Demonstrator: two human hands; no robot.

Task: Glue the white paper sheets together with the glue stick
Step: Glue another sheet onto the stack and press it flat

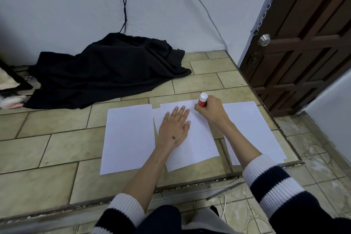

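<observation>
Now my hands work the middle of three white sheets on the tiled ledge.

My left hand lies flat, fingers spread, pressing the middle sheet; my right hand is fisted around the red glue stick, white end up, its lower end at the sheet's top edge, at about 1 o'clock from my left hand. Another sheet lies at 9 o'clock, a third at 3 o'clock, and a black cloth at 11 o'clock.
</observation>
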